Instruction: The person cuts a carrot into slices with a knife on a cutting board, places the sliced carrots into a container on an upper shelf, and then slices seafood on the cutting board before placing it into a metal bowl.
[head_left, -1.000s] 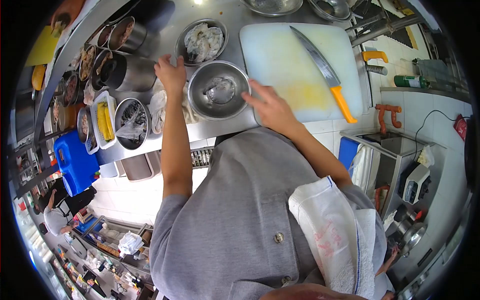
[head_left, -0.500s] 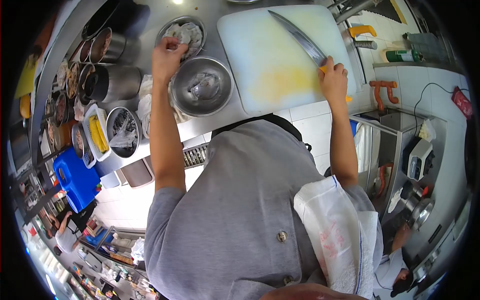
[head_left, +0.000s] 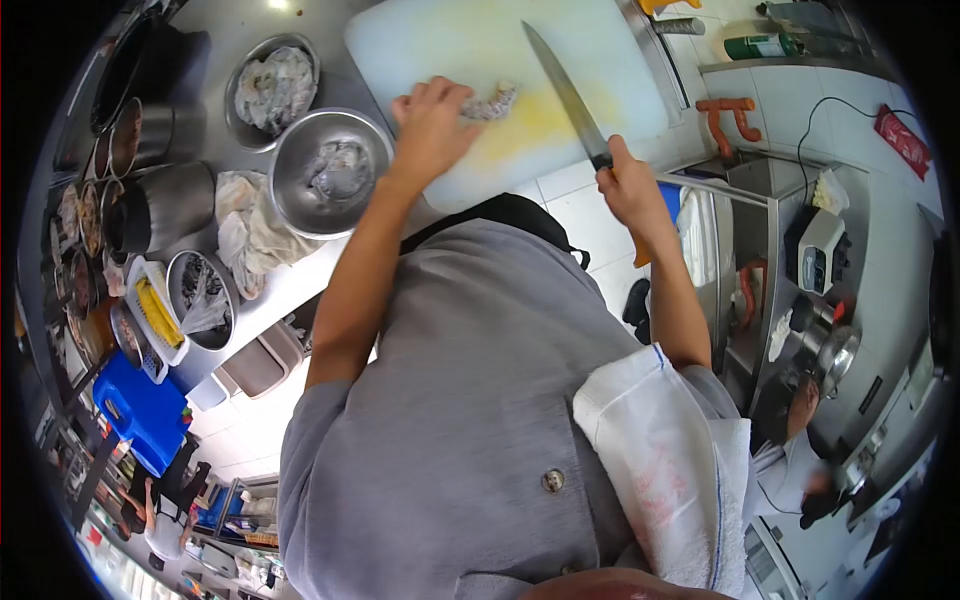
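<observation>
On the white cutting board [head_left: 420, 45], yellow-stained in its middle, lies a small greyish, translucent piece that looks like a raw shrimp [head_left: 492, 104]. My left hand [head_left: 432, 125] rests on the board with its fingers bent against the shrimp's left end, partly hiding it. My right hand [head_left: 632, 185] is wrapped around the yellow-and-black handle of a long knife [head_left: 565, 90]. The blade points away over the board, to the right of the shrimp and apart from it. Left of the board, a steel bowl [head_left: 290, 190] holds similar greyish pieces; a smaller bowl [head_left: 232, 110] behind it is heaped with more.
A crumpled cloth [head_left: 250, 225] lies beside the steel bowl. Farther left stand steel pots [head_left: 165, 205], a white basket with yellow items [head_left: 180, 345] and a blue jug [head_left: 145, 415]. Orange pipes [head_left: 725, 105] are at right. Other people appear at both lower edges.
My left hand has moved from the smaller bowl to the board, with the shrimp now at its fingers. My right hand has lifted the knife and drawn it nearer. The view has shifted right.
</observation>
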